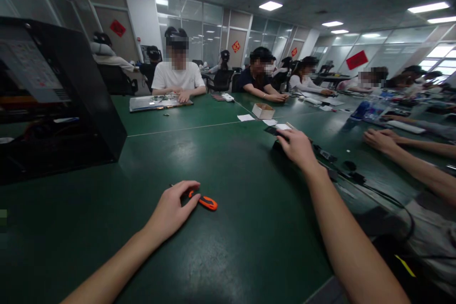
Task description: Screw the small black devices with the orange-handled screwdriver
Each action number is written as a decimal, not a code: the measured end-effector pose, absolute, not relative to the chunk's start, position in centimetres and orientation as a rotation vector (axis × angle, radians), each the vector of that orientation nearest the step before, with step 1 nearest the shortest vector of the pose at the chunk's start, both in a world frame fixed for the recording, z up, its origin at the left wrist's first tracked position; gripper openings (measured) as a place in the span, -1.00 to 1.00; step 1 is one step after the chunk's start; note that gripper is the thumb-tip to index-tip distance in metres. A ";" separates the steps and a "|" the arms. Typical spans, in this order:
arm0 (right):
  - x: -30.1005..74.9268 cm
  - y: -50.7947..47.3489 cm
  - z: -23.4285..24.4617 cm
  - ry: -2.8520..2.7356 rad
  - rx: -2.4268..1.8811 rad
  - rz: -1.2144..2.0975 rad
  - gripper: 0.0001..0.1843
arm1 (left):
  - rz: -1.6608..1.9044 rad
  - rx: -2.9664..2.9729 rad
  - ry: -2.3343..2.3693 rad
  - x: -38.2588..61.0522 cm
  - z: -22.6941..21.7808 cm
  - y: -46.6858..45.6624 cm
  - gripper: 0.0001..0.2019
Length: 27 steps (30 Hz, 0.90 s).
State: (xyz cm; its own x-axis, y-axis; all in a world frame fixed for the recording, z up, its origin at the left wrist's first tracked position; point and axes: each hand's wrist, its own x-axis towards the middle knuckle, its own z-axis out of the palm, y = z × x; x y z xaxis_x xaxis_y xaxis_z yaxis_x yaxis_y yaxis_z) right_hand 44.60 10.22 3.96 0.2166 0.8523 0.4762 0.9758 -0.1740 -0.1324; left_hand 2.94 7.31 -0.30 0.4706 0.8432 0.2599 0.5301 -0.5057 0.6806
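My left hand (173, 209) is closed round a screwdriver with an orange-and-black handle (208, 203), low over the green table (228, 242). The handle end points right, and its shaft is mostly hidden by my fingers. Farther off to the right, my right hand (297, 148) grips a dark flat piece (271, 130), thumb and fingers at its near end; what exactly it is, I cannot make out. Just beyond that hand lie white papers (284, 127).
A black computer case (96, 104) stands open at the left. A small white box (263, 110) sits ahead. Cables and black parts (324, 153) lie right of my right arm, near a co-worker's hands (383, 140). Another person (178, 76) works across the table.
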 end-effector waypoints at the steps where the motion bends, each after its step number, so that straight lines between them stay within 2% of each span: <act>1: 46.4 10.1 3.5 -1.616 -2.176 -0.419 -0.54 | 0.783 2.230 1.129 2.9 -0.3 7.2 -0.73; 7: 50.3 9.8 1.1 -1.536 -2.425 -0.299 -0.59 | 0.758 2.281 1.111 3.0 -0.1 6.9 -0.76; 27: 49.4 10.8 0.8 -1.503 -2.531 -0.256 -0.58 | 0.815 2.347 1.001 3.0 -0.2 6.6 -0.81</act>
State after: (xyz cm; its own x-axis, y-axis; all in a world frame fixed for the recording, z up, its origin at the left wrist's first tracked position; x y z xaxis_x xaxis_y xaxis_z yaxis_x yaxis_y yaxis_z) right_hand 49.40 10.81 0.78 0.4717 0.8479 0.2419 0.8802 -0.4693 -0.0716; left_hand 3.00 6.60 -0.17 0.5596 0.7565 0.3385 0.4847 -0.6300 0.6067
